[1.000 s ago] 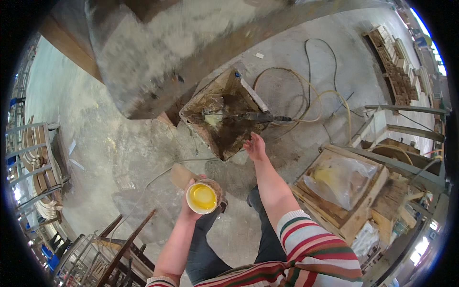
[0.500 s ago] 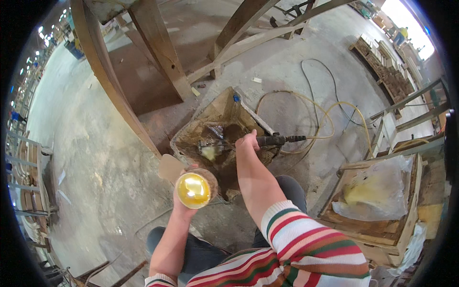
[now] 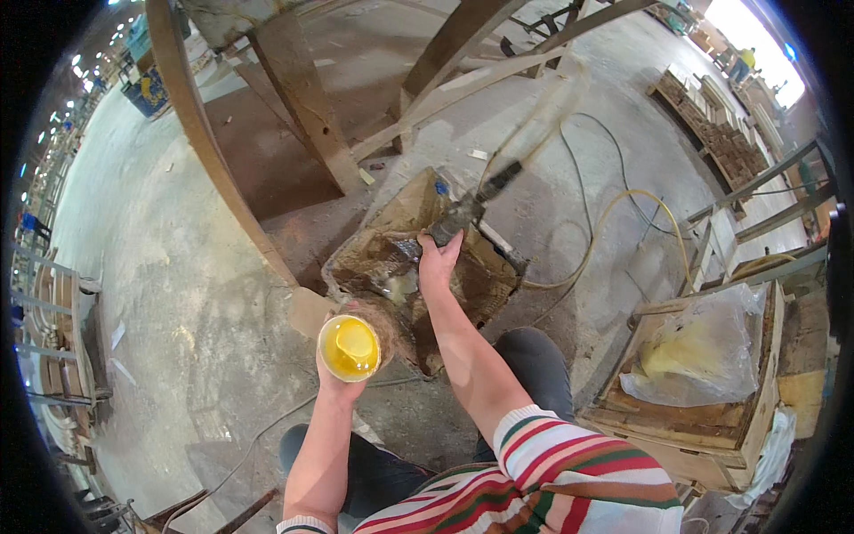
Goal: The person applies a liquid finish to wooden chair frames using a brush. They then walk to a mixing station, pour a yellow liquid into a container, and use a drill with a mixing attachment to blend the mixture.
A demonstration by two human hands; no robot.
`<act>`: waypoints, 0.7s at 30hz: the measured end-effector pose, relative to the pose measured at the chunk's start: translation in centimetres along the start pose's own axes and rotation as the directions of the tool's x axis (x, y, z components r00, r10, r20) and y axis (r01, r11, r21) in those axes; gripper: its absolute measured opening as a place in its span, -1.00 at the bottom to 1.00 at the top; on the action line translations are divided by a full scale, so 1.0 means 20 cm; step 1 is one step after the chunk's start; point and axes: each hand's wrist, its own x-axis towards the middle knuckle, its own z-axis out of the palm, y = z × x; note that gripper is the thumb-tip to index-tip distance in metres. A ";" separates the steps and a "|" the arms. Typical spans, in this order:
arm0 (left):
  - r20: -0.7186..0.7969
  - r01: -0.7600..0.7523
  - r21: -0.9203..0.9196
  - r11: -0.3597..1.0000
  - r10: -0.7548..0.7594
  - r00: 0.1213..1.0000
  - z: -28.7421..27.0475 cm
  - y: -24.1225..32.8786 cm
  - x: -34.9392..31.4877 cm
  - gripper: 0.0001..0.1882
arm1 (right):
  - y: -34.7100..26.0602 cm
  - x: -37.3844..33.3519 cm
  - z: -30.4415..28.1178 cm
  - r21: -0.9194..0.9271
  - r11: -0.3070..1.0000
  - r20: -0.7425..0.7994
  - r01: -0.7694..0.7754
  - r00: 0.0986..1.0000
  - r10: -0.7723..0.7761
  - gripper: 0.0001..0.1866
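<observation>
head: stained workshop floor spreads beneath the cup.

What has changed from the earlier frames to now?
The right hand, empty at first, now grips the dark hose-fed tool; its hose end has swung from pointing right to ahead and right. The left hand still holds the yellow-filled cup.

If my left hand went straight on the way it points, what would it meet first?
Beyond the cup it holds, your left hand would likely meet the dirty open box first, though the depth is unclear.
</observation>
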 end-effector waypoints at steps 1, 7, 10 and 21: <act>0.016 -0.005 -0.020 1.000 0.005 1.000 0.00 -0.01 0.02 -0.60 | -0.04 0.03 0.00 0.051 0.997 0.137 0.058 0.989 -0.064 -0.35; 0.046 -0.099 -0.109 0.989 0.105 0.993 0.02 0.00 0.06 -0.62 | -0.26 0.15 -0.02 -0.245 0.906 0.247 0.345 0.926 -0.286 -0.51; -0.008 -0.120 -0.146 0.982 0.120 0.993 0.09 0.01 0.07 -0.64 | -0.30 0.15 -0.05 -0.246 0.929 0.163 0.276 0.957 -0.241 -0.58; 0.086 -0.120 -0.075 0.990 0.127 0.988 0.13 -0.12 0.13 -0.65 | -0.23 0.26 -0.16 -0.497 0.824 0.138 0.271 0.963 -0.233 -0.59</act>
